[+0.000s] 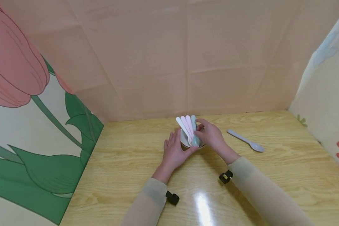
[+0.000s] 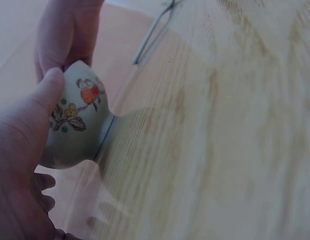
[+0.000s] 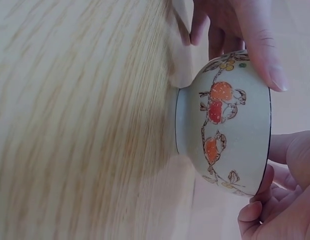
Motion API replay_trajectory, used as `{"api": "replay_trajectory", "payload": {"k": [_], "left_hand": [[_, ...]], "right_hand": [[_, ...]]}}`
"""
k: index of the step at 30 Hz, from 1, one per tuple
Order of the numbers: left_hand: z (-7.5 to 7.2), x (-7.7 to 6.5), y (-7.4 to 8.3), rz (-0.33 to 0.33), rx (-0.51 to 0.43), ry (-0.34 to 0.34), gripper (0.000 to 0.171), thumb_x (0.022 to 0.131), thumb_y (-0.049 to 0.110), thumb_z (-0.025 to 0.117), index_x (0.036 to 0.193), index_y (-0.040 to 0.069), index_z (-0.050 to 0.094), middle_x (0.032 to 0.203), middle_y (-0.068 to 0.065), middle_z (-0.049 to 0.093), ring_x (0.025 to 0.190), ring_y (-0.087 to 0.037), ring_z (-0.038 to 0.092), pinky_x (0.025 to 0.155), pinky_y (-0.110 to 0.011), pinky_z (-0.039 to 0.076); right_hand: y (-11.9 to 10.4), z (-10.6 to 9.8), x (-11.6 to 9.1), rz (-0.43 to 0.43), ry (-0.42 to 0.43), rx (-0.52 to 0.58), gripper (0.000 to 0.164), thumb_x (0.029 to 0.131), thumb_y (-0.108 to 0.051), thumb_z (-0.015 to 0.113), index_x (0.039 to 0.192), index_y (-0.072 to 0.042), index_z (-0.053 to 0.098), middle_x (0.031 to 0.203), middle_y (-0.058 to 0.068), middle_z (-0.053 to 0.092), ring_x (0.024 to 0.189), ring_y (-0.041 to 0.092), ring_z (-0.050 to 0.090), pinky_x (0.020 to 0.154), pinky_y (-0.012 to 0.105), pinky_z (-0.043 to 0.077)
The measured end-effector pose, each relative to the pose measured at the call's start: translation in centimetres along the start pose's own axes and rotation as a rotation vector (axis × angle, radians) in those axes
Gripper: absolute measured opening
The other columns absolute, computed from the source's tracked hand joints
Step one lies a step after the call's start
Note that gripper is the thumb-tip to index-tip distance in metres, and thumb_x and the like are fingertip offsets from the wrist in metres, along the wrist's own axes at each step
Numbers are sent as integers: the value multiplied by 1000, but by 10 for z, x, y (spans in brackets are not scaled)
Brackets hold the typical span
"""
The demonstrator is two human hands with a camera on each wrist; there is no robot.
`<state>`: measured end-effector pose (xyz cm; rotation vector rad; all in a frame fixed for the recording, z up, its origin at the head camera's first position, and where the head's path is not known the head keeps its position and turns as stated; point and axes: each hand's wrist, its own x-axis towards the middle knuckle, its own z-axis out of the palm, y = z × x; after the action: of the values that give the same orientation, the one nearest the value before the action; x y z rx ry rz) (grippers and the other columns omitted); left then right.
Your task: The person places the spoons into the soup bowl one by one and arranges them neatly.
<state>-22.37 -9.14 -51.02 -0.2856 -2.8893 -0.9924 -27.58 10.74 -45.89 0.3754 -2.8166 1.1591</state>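
A white bowl (image 3: pixel 240 130) with orange and red birds and a dark rim stands upright on the wooden table. My left hand (image 1: pixel 174 151) holds it from the near left, thumb across its front, the other fingers on the left side. In it lean a white spoon (image 1: pixel 183 125), two pink spoons (image 1: pixel 188 122) and a light green spoon (image 1: pixel 193 120), handles up and away from me. At the bowl's right rim, my right hand (image 1: pixel 212 134) pinches the green spoon; the exact finger contact is partly hidden. The wrist views show no spoons inside the bowl.
On the table to the right lies a pale purple spoon (image 1: pixel 244 140), its handle toward the back. A plain pinkish cloth (image 1: pixel 147 75) hangs behind the table (image 1: pixel 115 175). Flower-printed panels (image 1: pixel 45 169) stand at the left and right.
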Motion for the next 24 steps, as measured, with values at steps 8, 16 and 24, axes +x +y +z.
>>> {"api": "replay_trajectory", "payload": {"k": [8, 16, 24], "left_hand": [[-1, -1, 0, 2, -3, 2, 117, 95, 82, 64, 178, 18, 13, 182, -12, 23, 168, -40, 14, 130, -70, 12], [-2, -1, 0, 6, -7, 5, 119, 95, 83, 64, 178, 14, 15, 182, -14, 24, 168, -41, 15, 130, -70, 13], [-1, 0, -1, 19, -5, 18, 116, 95, 84, 63, 177, 14, 19, 181, -11, 28, 167, -42, 18, 129, -71, 15]], "right_hand": [[2, -7, -5, 15, 26, 36, 54, 106, -18, 77, 155, -5, 59, 119, 15, 75, 79, 25, 62, 64, 36, 49], [10, -21, -15, 23, 86, 63, 54, 108, -20, 75, 157, -6, 58, 120, 14, 73, 89, 29, 65, 69, 38, 52], [22, -42, -25, 27, 178, 50, 54, 106, -24, 78, 153, -5, 61, 117, 14, 76, 90, 29, 68, 71, 36, 50]]}}
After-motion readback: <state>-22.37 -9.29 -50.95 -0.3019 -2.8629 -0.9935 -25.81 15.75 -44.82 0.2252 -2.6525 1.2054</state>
